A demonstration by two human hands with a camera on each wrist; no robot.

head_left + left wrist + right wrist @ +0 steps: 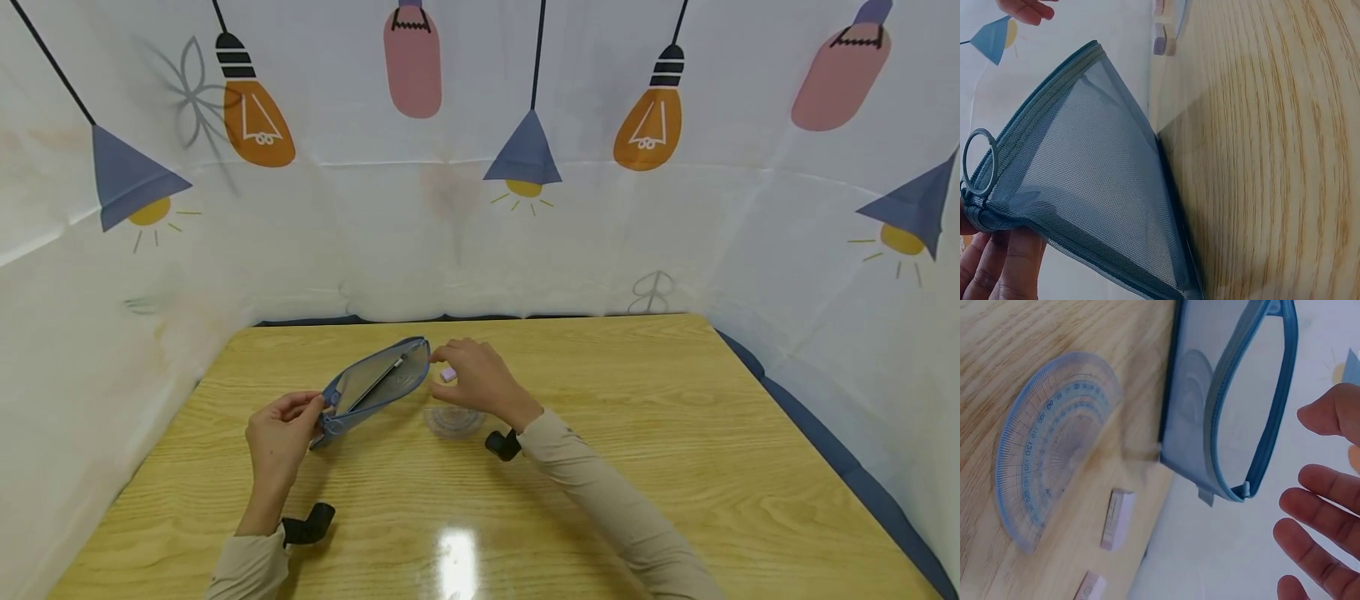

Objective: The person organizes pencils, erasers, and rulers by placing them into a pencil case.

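Observation:
A blue mesh zip pouch stands tilted on the table with its zipped mouth open. My left hand pinches its near left corner, beside a ring-shaped zipper pull. Inside the pouch lies a slim dark pen-like stick with a pale end. At the pouch's far right end hovers my right hand, its fingers spread and apart from the mesh in the right wrist view. Below that hand, a clear protractor lies flat on the wood. Two small lilac-and-white erasers lie past it.
The wooden table reaches back to a white cloth screen printed with lamps and bulbs. Black camera mounts stick out from both wrists. Dark blue cloth shows along the table's right edge.

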